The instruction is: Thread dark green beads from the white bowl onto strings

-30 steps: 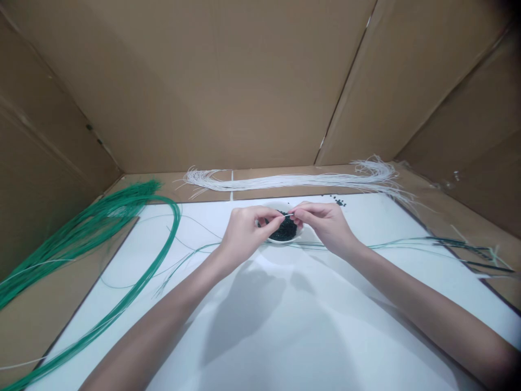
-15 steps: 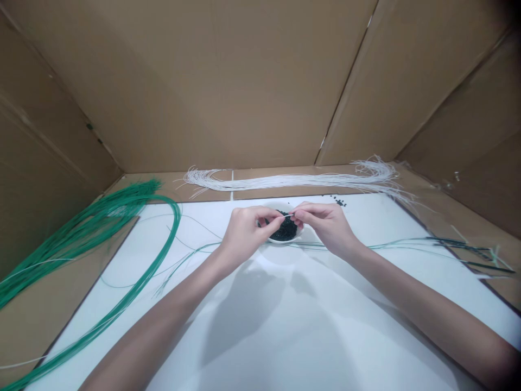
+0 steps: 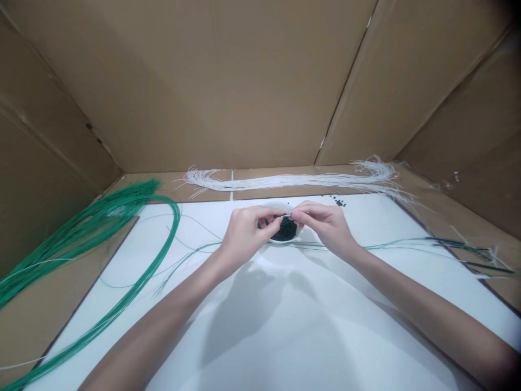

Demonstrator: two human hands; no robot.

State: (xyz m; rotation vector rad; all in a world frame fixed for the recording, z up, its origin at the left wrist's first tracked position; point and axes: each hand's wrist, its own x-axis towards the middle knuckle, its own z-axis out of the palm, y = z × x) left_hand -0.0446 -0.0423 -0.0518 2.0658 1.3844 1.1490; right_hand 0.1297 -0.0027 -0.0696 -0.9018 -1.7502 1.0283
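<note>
In the head view, your left hand (image 3: pixel 244 233) and right hand (image 3: pixel 328 221) meet over the white bowl (image 3: pixel 281 207), one at each side of it. Your left thumb and forefinger are pinched together on a short, thin strand (image 3: pixel 286 215), and your right thumb and fingertips close on its other end. The strand lies roughly level between your two grips, above the dark beads (image 3: pixel 286 230) in the bowl; it is too small to tell whether a bead sits on it. The bowl stands on the white board (image 3: pixel 382 222).

Thin green strands (image 3: pixel 391 244) run across the board, passing just on the near side of the bowl, and reach dark lengths (image 3: pixel 488 267) at the right edge. A few loose beads (image 3: pixel 339 202) lie near the board's far edge, beyond your right hand. To your left, a thick green bundle (image 3: pixel 77 241) curves round onto the board. A white bundle (image 3: pixel 285 182) stretches along the cardboard beyond the board, below the cardboard wall (image 3: pixel 244 87).
</note>
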